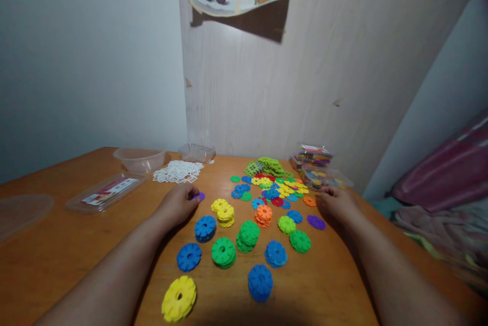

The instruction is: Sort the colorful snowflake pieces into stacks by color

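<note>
My left hand (pixel 180 208) is closed in a pinch on a purple notched plastic disc (pixel 200 196), just above or on the table. My right hand (pixel 336 204) has its fingers curled together; whatever they hold, if anything, is hidden. An orange disc (pixel 309 201) lies just left of it, and a purple disc (pixel 316 222) lies below that. Between my forearms stand small stacks of discs: yellow (pixel 225 214), orange (pixel 263 215), green (pixel 223 252) and blue (pixel 260 283). A larger yellow stack (pixel 179 299) is nearest me.
Loose mixed discs (pixel 274 191) spread behind the stacks, near green lattice pieces (pixel 269 166). White lattice pieces (pixel 178 171), a clear bowl (pixel 140 160) and a clear lid (pixel 104 194) lie left. Clear boxes (pixel 314 155) stand back right, against the wall side.
</note>
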A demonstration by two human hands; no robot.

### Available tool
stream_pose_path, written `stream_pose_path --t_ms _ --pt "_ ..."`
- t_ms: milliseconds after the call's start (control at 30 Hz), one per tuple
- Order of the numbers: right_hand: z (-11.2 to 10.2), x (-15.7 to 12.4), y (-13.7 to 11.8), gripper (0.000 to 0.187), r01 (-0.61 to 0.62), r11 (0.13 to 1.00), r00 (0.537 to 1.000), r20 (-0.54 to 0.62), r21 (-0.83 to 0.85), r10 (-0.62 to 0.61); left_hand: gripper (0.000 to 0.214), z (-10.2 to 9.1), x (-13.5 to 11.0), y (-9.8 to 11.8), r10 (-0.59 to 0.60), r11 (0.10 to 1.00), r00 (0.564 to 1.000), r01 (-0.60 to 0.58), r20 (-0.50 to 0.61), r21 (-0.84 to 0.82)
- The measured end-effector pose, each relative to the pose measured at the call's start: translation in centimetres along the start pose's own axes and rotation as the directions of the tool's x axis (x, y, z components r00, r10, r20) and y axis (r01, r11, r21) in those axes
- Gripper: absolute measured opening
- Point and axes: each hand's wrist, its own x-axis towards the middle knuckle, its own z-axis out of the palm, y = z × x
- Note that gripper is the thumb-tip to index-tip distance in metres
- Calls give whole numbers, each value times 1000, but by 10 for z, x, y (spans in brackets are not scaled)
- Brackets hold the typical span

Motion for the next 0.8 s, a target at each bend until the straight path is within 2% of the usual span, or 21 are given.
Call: stream_pose_path --t_ms 133,233,333,500,567,700,800 --pt "0 2 -2 23 -46 998 999 4 -52 46 32 6 0 3 42 981 999 -46 -23 -190" --pt "1 0 -7 24 -17 998 998 60 -59 21 35 11 0 0 -6 943 999 -11 -48 -334" --pt "1 -4 -16 31 27 994 988 151 -101 -11 36 13 2 -3 -50 940 996 21 -77 -342" --pt "1 -7 -27 44 87 978 970 239 -191 -39 34 12 2 -2 -23 952 998 6 -51 -306" --pt "2 -6 -28 43 92 974 970 239 -206 -42 34 12 2 0 -14 954 999 1 -40 -299" --pt "4 -3 -23 36 99 976 984 168 -195 -67 34 12 0 3 -12 955 999 2 -33 -295" --pt "7 -2 -22 29 66 996 994 91 -60 -61 34 11 -2 7 -1 954 999 -9 -34 -301"
